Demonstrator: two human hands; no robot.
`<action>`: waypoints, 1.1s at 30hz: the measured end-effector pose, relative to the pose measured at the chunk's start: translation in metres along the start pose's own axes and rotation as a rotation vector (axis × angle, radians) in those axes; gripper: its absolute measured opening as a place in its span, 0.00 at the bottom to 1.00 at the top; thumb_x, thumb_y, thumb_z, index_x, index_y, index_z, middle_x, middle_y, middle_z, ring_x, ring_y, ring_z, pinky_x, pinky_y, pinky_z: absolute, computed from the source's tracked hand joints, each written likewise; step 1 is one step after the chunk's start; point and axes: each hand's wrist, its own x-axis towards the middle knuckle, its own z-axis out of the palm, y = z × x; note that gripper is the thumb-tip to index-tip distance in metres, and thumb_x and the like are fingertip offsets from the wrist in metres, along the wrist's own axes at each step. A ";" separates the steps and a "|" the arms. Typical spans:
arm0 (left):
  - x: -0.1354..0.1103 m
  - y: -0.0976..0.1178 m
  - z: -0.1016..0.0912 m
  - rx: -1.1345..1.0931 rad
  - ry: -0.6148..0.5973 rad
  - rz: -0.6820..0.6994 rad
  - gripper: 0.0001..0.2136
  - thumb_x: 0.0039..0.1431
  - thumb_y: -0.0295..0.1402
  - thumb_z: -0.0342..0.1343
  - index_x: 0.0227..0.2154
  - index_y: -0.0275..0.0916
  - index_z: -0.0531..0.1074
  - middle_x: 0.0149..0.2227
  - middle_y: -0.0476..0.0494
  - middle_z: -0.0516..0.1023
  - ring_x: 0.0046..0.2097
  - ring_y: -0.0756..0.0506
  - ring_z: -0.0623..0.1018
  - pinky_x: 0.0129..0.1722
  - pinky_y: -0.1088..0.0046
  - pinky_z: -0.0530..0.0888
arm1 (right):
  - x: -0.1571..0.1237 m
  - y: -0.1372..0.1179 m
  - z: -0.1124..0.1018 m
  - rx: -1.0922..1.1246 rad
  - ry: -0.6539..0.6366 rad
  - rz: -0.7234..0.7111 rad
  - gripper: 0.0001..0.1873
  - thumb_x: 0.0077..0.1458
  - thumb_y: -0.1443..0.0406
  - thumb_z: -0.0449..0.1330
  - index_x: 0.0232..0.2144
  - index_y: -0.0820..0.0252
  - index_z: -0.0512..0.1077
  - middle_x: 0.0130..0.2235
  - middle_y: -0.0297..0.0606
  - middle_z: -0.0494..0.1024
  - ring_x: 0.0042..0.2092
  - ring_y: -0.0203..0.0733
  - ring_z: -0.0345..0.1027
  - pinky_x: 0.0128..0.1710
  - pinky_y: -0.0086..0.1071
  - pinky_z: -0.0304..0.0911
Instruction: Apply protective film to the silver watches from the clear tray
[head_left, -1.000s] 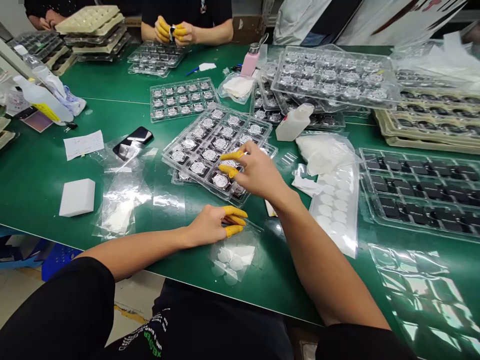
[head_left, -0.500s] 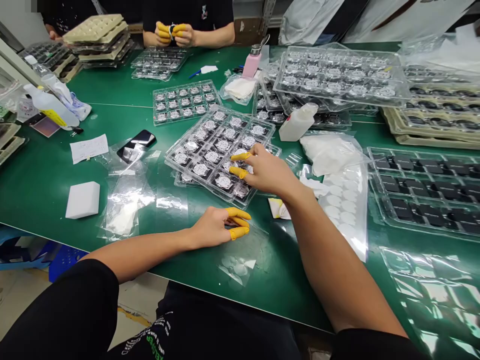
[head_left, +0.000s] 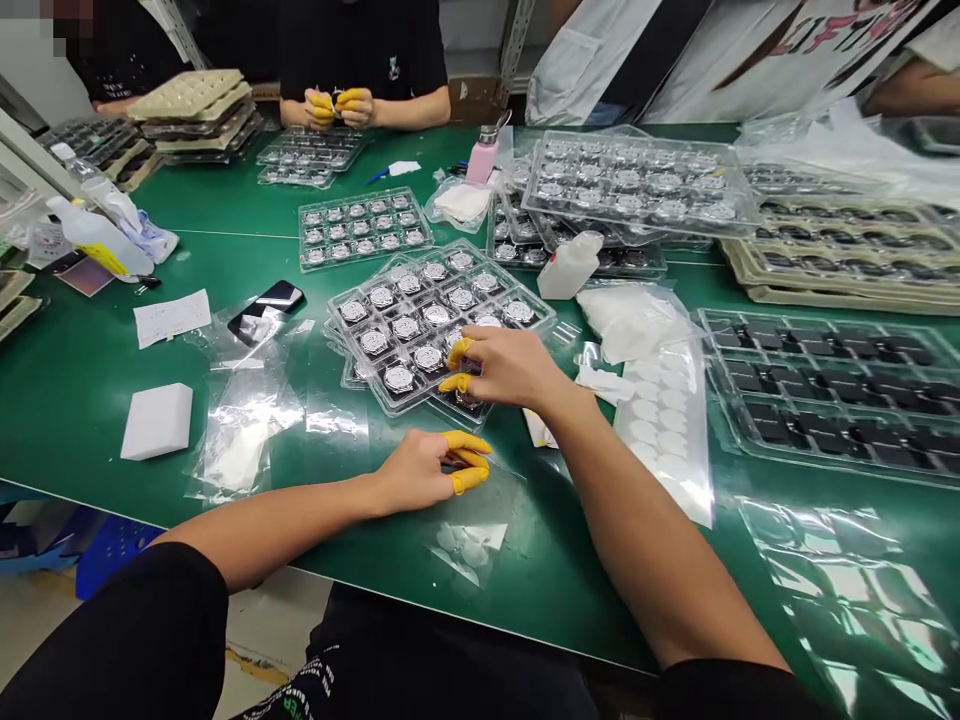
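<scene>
A clear plastic tray (head_left: 405,328) of watch parts with round white faces lies on top of similar trays in front of me. My right hand (head_left: 506,365), with yellow finger covers, grips this tray's near right edge, index finger above and thumb at the rim. Part of a lower tray (head_left: 466,408) shows beneath it. My left hand (head_left: 420,472) rests on the table close to me, its yellow-covered fingers curved but apart, with nothing visible in them. Beside it lies a clear film (head_left: 469,550) with round pieces.
A white foam block (head_left: 156,420), a phone (head_left: 266,310) and plastic bags (head_left: 236,430) are on the left. White round stickers (head_left: 664,430) and a tray of black parts (head_left: 825,395) lie right. A white bottle (head_left: 570,265) stands behind. Across the table, a person's hands (head_left: 337,105) hold a small part.
The top tray has turned clockwise, uncovering part of the tray below, and my right hand has moved slightly left and nearer to me. My left hand keeps its place. The camera view has shifted.
</scene>
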 end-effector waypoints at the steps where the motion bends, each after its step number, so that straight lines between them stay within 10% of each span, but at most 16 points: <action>1: 0.000 -0.001 0.000 0.006 -0.003 0.007 0.15 0.57 0.33 0.64 0.47 0.35 0.79 0.40 0.41 0.87 0.41 0.45 0.86 0.48 0.66 0.84 | 0.001 -0.005 -0.001 0.020 -0.019 0.014 0.09 0.54 0.60 0.65 0.37 0.56 0.79 0.37 0.37 0.77 0.35 0.39 0.66 0.28 0.33 0.43; 5: 0.001 -0.002 0.000 0.019 -0.016 0.019 0.15 0.58 0.32 0.63 0.48 0.35 0.79 0.39 0.42 0.87 0.39 0.46 0.86 0.46 0.66 0.85 | 0.001 -0.011 -0.004 0.111 -0.106 0.059 0.24 0.56 0.51 0.66 0.51 0.53 0.76 0.34 0.36 0.78 0.33 0.40 0.66 0.29 0.32 0.45; 19: 0.002 -0.002 0.001 0.015 -0.035 0.011 0.16 0.59 0.33 0.63 0.49 0.34 0.78 0.42 0.38 0.86 0.44 0.43 0.86 0.51 0.65 0.83 | 0.007 -0.050 -0.002 -0.129 -0.166 0.255 0.16 0.66 0.61 0.52 0.50 0.64 0.73 0.55 0.54 0.70 0.36 0.47 0.71 0.31 0.36 0.52; 26: 0.002 -0.001 0.000 -0.021 -0.043 -0.033 0.16 0.59 0.34 0.63 0.49 0.35 0.78 0.42 0.39 0.86 0.44 0.44 0.86 0.51 0.63 0.83 | 0.005 -0.037 0.006 0.397 0.038 0.314 0.11 0.60 0.57 0.61 0.41 0.57 0.69 0.40 0.40 0.77 0.35 0.43 0.67 0.33 0.36 0.54; 30: 0.003 0.000 -0.001 -0.116 -0.032 -0.072 0.21 0.54 0.37 0.68 0.49 0.34 0.77 0.42 0.38 0.86 0.44 0.43 0.86 0.52 0.63 0.82 | -0.038 -0.031 0.006 0.916 0.181 0.407 0.22 0.52 0.53 0.69 0.41 0.55 0.65 0.35 0.35 0.73 0.32 0.38 0.66 0.32 0.34 0.61; 33: 0.003 0.001 -0.002 -0.175 -0.020 -0.079 0.30 0.45 0.40 0.74 0.52 0.35 0.76 0.40 0.40 0.86 0.42 0.44 0.85 0.51 0.65 0.82 | -0.079 -0.029 0.011 1.187 0.044 0.500 0.32 0.43 0.50 0.75 0.41 0.53 0.62 0.31 0.30 0.71 0.29 0.36 0.66 0.28 0.31 0.61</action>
